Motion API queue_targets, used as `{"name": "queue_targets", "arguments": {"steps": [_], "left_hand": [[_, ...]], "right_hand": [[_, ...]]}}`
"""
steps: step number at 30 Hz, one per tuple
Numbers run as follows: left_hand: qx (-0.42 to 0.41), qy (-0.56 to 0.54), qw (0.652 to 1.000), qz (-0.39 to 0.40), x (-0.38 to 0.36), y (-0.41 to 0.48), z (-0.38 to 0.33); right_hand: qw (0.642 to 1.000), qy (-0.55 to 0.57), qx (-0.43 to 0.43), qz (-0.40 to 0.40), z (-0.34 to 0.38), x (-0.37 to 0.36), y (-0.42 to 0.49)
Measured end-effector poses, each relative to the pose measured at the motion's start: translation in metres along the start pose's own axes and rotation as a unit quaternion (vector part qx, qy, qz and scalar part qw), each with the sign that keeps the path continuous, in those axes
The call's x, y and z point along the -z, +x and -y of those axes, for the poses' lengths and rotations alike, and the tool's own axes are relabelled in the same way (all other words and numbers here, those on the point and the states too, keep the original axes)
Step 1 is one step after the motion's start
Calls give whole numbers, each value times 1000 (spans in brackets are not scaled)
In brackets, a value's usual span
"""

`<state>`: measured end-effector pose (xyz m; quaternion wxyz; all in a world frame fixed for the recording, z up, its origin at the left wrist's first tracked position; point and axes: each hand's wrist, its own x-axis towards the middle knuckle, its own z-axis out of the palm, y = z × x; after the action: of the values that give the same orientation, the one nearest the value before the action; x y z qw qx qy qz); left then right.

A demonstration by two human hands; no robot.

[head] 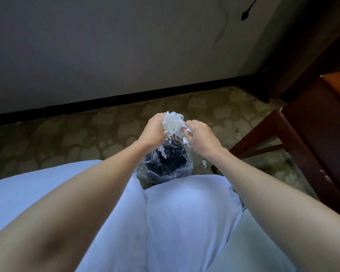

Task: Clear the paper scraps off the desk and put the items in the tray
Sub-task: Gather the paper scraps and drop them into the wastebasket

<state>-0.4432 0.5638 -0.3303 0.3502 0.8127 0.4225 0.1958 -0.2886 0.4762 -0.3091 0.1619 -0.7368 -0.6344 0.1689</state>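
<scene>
1. Both hands, left hand (153, 128) and right hand (199, 135), grip one wad of paper scraps (173, 122), held directly above the lined bin (165, 163) on the floor.
2. Step in hand, I judge: dumping the scraps. Next, the fingers need to loosen so the wad drops into the bin; a few flakes seem to hang below it.
3. Only a corner of the desk (338, 83) shows at right; tray and other items are out of view.

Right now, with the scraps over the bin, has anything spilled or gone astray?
Yes. One white scrap sits outside the lined bin, to its right, over the floor; whether it has landed is unclear. The left hand and right hand grip the wad of paper scraps above the bin.
</scene>
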Motion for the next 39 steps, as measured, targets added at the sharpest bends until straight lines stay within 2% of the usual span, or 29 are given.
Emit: {"name": "queue_targets", "arguments": {"steps": [12, 17, 22, 29, 39], "left_hand": [[50, 1, 998, 45, -60, 14, 81], [105, 39, 990, 89, -88, 13, 113], [117, 36, 990, 72, -100, 11, 118], [139, 18, 987, 82, -106, 9, 130], [215, -15, 968, 127, -113, 8, 144]], "right_hand": [[998, 14, -39, 53, -31, -79, 25], [995, 14, -58, 77, -45, -104, 31], [992, 27, -81, 94, -51, -127, 35], [985, 85, -124, 89, -55, -154, 38], [954, 199, -200, 104, -52, -171, 48]]}}
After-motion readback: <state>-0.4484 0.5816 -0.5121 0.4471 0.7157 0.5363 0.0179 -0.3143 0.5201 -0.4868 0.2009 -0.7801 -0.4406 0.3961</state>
